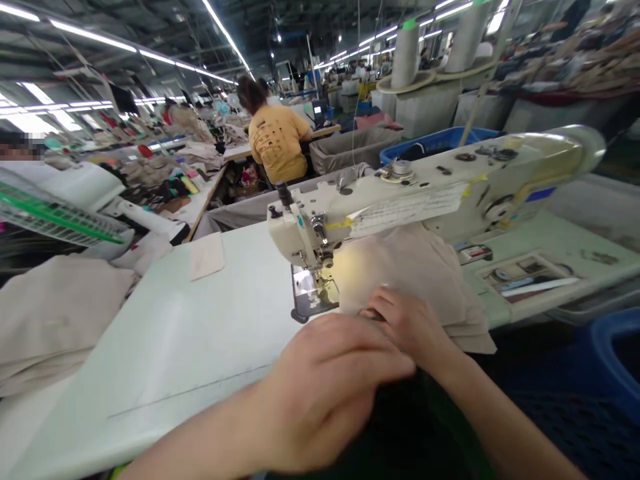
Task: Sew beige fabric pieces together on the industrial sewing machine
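My left hand (pixel 330 387) is in the foreground, raised over the front edge of the sewing table. Its fingers are curled together, and whatever they may hold is hidden. Just beyond it, my right hand (pixel 407 327) rests at the near edge of a stack of beige fabric pieces (pixel 415 267). Those fingers are bent closed, and I cannot make out what is between them. Left of the stack stands the head of a sewing machine (pixel 295 233), its lamp lighting the cloth. Under the needle lies a shiny metal needle plate (pixel 313 287).
A small beige piece (pixel 207 257) lies on the pale tabletop (pixel 165 333). More beige fabric (pixel 55 320) is heaped at the left. A tray of small tools (pixel 530 273) sits at the right, above a blue basket (pixel 610 360). A person in a yellow shirt (pixel 279 140) sits ahead.
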`<state>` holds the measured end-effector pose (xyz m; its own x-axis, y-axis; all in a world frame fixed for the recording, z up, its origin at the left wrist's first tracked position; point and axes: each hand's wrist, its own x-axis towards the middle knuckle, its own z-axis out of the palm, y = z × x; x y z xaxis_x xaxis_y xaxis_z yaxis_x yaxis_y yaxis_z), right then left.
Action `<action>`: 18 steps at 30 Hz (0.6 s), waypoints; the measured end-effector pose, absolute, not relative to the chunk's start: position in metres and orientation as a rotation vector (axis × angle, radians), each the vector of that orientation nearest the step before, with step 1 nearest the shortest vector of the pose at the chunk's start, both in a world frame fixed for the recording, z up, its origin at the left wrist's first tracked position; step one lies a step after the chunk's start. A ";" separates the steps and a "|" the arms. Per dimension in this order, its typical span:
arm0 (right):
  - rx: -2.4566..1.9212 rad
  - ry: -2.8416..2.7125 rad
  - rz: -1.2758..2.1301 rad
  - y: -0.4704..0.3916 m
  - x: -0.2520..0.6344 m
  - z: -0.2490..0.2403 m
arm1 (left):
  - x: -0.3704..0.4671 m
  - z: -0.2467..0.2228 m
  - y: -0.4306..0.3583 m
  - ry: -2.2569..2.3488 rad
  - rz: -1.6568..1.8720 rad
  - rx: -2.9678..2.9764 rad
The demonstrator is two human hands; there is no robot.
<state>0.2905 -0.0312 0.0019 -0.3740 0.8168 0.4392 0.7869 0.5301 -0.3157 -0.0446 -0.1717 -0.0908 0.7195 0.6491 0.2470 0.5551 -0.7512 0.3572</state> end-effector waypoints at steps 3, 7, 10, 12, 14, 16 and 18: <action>-1.223 -2.193 0.162 -0.026 0.295 0.003 | 0.058 0.031 -0.023 1.016 0.653 2.697; -1.125 -2.214 0.212 -0.024 0.296 0.012 | 0.081 0.042 0.029 0.855 0.631 2.796; -1.080 -2.226 0.164 -0.032 0.299 0.020 | 0.067 0.023 0.020 0.762 0.660 2.774; -1.129 -2.225 0.069 -0.044 0.303 0.022 | 0.056 0.025 0.012 0.765 0.656 2.741; -1.166 -2.246 -0.042 -0.058 0.307 0.018 | 0.039 0.035 -0.002 0.795 0.579 2.709; -1.144 -2.286 -0.095 -0.073 0.309 0.009 | 0.015 0.040 -0.022 0.827 0.451 2.699; -1.122 -2.296 -0.102 -0.084 0.306 -0.002 | -0.013 0.038 -0.044 0.877 0.404 2.684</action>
